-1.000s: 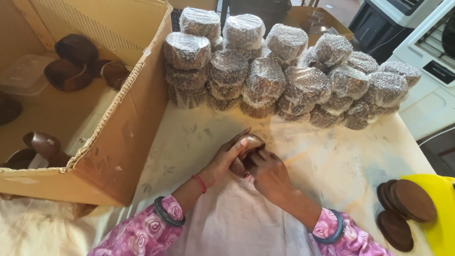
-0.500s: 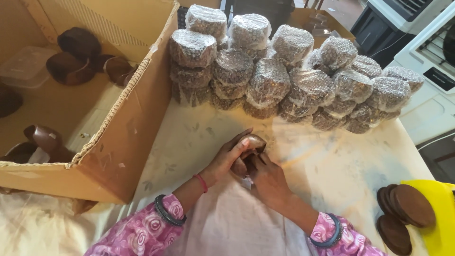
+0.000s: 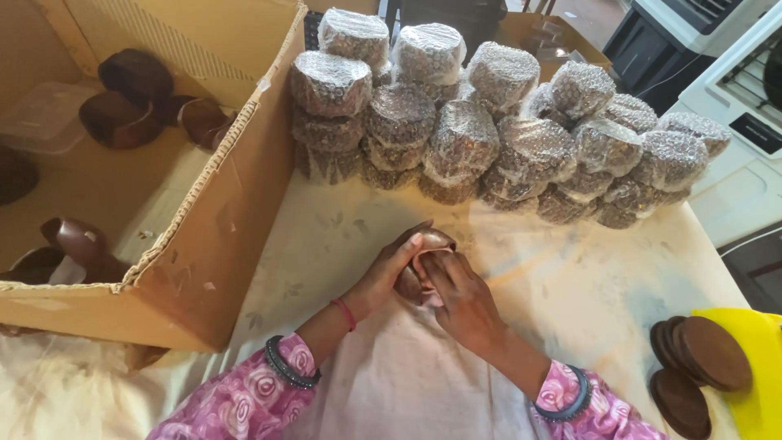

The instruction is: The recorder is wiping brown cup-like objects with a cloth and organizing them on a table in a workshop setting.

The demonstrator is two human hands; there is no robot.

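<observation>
Where the cloth-covered table (image 3: 570,277) fills the head view, it is the largest surface and bears everything else; a big open cardboard box (image 3: 236,244) stands on its left part, with several dark brown bowls (image 3: 122,118) and a clear plastic tub (image 3: 37,114) inside; along the far edge lies a heap of bubble-wrapped bundles (image 3: 497,143), stacked two and three high, the nearest just beyond the hands; at the right edge a short stack of brown discs (image 3: 700,358) rests against a yellow object (image 3: 757,367), well apart from the hands. At the centre, on the cloth, both hands close about one small brown bowl (image 3: 428,240); the left hand (image 3: 391,269) curls over its near left side, fingertips on the rim; the right hand (image 3: 456,293) presses against its right side, fingers bent round it; neither palm is spread, and both sit tight on the piece. Only a sliver of the bowl shows between the fingers, so its full shape cannot be told. By its look it is a turned, polished wooden or shell-like piece; it is judged light, stiff and rather smooth, liable to slip under dry fingers and to chip at the thin rim if knocked; the safest hold is judged to be round the curved wall with thumb inside the rim, not by the edge alone.
</observation>
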